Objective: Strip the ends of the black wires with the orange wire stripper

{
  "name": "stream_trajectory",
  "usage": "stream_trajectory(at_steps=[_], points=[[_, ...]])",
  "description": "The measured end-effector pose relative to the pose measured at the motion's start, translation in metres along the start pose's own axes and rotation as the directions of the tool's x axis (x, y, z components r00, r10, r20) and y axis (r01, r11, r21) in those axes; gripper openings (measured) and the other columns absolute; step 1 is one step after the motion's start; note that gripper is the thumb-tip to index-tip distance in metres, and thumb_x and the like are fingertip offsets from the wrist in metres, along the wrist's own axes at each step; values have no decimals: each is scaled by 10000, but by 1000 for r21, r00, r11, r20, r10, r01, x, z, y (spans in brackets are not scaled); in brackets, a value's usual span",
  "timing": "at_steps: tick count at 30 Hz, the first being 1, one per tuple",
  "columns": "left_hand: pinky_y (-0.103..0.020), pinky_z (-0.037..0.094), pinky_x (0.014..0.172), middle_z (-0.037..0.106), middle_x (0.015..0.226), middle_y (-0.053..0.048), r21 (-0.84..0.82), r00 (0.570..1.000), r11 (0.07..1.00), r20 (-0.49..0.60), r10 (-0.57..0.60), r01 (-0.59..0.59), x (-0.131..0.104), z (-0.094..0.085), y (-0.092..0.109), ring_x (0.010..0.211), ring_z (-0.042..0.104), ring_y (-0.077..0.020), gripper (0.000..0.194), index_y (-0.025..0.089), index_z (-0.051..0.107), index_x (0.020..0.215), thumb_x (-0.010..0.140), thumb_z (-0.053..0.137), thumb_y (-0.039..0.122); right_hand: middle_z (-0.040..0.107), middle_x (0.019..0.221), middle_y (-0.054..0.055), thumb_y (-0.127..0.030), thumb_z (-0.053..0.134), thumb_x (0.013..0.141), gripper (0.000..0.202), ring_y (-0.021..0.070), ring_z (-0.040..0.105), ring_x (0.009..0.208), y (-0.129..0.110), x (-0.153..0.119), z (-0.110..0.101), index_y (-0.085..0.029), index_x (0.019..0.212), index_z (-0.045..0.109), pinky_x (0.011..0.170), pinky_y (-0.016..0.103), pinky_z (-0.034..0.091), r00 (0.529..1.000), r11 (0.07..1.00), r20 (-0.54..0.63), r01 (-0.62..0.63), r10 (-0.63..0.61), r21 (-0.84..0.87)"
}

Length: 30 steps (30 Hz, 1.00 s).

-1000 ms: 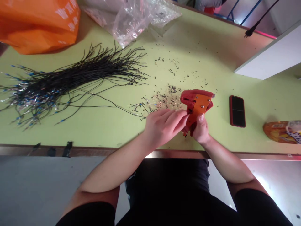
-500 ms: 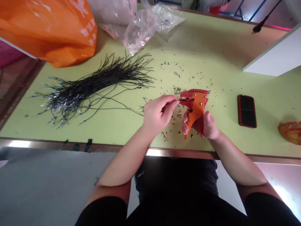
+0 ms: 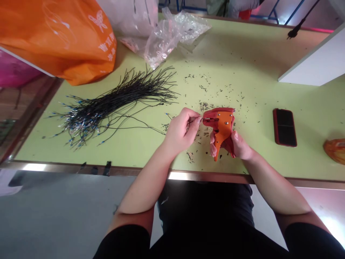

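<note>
My right hand (image 3: pixel 239 144) is wrapped round the handles of a red and orange wire stripper (image 3: pixel 225 124), whose jaws point left. My left hand (image 3: pixel 182 129) pinches a thin black wire (image 3: pixel 151 127) close to those jaws; the wire's tip is too small to make out clearly. The wire runs left from under the hand toward a bundle of black wires (image 3: pixel 115 97) on the green table. Many wires in the bundle have blue and clear ends at the left. Small dark offcuts (image 3: pixel 204 106) lie scattered round the tool.
An orange bag (image 3: pixel 81 43) stands at the back left, beside clear plastic bags (image 3: pixel 164 37). To the right lie a dark phone (image 3: pixel 285 127) with a red edge and an orange package (image 3: pixel 335 150). A white panel (image 3: pixel 315 61) stands at the back right, near a black plug (image 3: pixel 293 33).
The wire stripper's jaws have come together and the tool has tilted slightly. My left hand stays pinched beside the jaws. The whole view has shifted a little.
</note>
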State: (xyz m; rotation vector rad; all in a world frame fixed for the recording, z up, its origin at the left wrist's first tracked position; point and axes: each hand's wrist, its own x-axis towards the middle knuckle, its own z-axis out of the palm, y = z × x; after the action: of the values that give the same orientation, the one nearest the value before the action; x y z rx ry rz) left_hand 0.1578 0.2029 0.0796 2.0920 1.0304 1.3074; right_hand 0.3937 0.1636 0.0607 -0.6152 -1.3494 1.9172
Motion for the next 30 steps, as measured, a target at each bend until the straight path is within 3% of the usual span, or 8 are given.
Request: stream_trajectory(at_steps=[12,16,22,27,30], points=[[-218,407,502,705,747,13,74,1000,997,-17,2,-1,-2,1,-1,573,595,-90,118,216,623,993,1076,577,287,720,731,18,-858,563,987,666,200,724,631,-1,2,9,-206,1018,691,559,323,599,992,999,-122,-20,14,-43],[-227,405,502,692,717,24,93,1000,996,-27,9,-6,-3,1,-1,551,579,-92,124,221,617,984,1074,570,292,668,649,-6,-852,549,997,637,184,647,533,2,2,13,-230,949,674,503,332,584,989,999,-150,-4,-2,-42],[-249,430,558,698,691,33,231,997,971,-15,74,-69,-1,-1,0,568,613,-114,143,227,622,971,1072,524,250,511,516,-68,-795,537,1038,599,125,459,388,7,1,22,-249,802,603,386,275,438,968,993,-237,57,-80,-102],[-246,406,542,667,667,53,292,963,942,-160,218,-165,-2,5,4,543,572,-88,160,224,625,927,1062,552,180,535,542,-52,-866,525,996,660,124,448,383,8,3,27,-240,810,624,363,277,411,957,977,-235,133,-170,-166],[-258,421,533,677,724,46,270,941,955,-275,199,-123,0,0,-2,572,566,-74,198,219,647,950,1117,558,278,557,567,-32,-901,516,970,681,150,480,402,-2,0,26,-245,868,671,370,299,418,937,962,-253,197,-241,-187]])
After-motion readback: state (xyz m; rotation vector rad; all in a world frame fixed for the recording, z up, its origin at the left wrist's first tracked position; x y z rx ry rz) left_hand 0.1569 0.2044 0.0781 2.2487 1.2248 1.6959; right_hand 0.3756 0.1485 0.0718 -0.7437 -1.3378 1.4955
